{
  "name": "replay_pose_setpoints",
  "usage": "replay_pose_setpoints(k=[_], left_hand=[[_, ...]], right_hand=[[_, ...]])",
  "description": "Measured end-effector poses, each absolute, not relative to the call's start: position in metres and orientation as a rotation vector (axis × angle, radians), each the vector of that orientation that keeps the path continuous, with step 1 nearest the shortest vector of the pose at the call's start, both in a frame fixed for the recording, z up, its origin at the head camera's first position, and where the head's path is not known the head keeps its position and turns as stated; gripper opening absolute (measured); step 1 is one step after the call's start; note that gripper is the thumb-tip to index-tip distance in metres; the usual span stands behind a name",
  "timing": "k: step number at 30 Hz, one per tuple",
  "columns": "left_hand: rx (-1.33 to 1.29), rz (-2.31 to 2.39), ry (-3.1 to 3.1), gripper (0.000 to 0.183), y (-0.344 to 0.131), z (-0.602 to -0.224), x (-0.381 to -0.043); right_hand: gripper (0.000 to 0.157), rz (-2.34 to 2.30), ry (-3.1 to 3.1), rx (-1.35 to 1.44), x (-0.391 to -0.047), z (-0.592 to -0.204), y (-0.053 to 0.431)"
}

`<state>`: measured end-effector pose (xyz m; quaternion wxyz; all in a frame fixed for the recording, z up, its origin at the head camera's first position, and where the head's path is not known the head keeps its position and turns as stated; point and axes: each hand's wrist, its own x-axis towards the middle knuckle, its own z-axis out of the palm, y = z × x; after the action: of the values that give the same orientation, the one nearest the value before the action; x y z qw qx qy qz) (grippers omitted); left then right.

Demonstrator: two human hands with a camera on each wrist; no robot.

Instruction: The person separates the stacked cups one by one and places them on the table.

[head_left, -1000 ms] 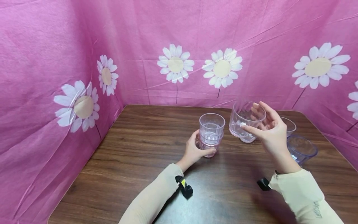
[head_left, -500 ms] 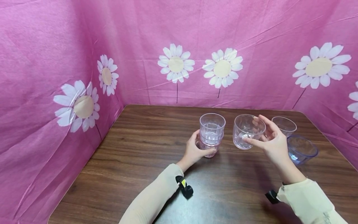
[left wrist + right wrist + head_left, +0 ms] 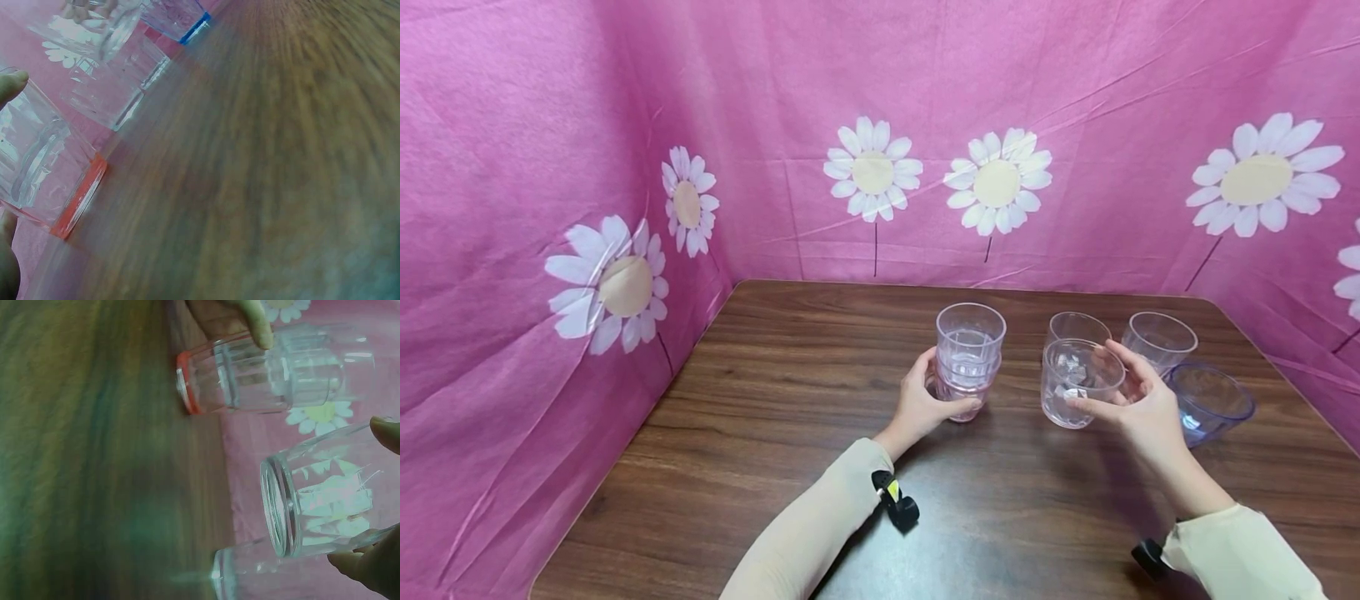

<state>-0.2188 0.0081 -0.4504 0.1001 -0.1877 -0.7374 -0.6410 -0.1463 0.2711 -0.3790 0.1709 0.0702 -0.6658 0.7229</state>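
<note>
My right hand (image 3: 1150, 408) pinches a clear cup (image 3: 1071, 387) between thumb and fingers below the rim, and the right wrist view shows its base apart from the table (image 3: 737, 433); my left hand (image 3: 927, 404) curls round the lower part of a stack of clear cups (image 3: 968, 358), which stands upright with a red band (image 3: 81, 194) at its foot. I judge the cup in my right hand to be light and stiff, hard plastic or glass, though I cannot tell which; its smooth wall could slip, and it might chip if knocked. The better hold seems to be midway down the wall, thumb opposite fingers, and for the stack, low down on the outermost cup. Counting, I have one cup in my right hand, a second clear cup (image 3: 1078, 327) behind it, a third clear cup (image 3: 1161, 337) farther right, and one blue-tinted cup (image 3: 1213, 404) just beside that, nearer to me; the stack shows at least two nested cups, perhaps three, since the see-through walls overlap. Each wrist carries one black device (image 3: 897, 504), and the pink cloth (image 3: 760, 100) shows five whole white flowers (image 3: 872, 172) and a sixth cut off at the edge
</note>
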Motion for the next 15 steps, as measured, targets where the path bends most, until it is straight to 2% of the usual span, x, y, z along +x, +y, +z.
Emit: replay_pose_setpoints(k=[11,15], left_hand=[[-0.552,-1.912,-2.172,0.084,0.008,-0.452,-0.22],[-0.547,-1.931,-2.168,0.085,0.009,-0.453,-0.22]], right_hand=[[0.086,1.983,-2.003,0.052,-0.143,-0.401,0.286],[0.092,1.908,-2.093,-0.011,-0.144,-0.405,0.29]])
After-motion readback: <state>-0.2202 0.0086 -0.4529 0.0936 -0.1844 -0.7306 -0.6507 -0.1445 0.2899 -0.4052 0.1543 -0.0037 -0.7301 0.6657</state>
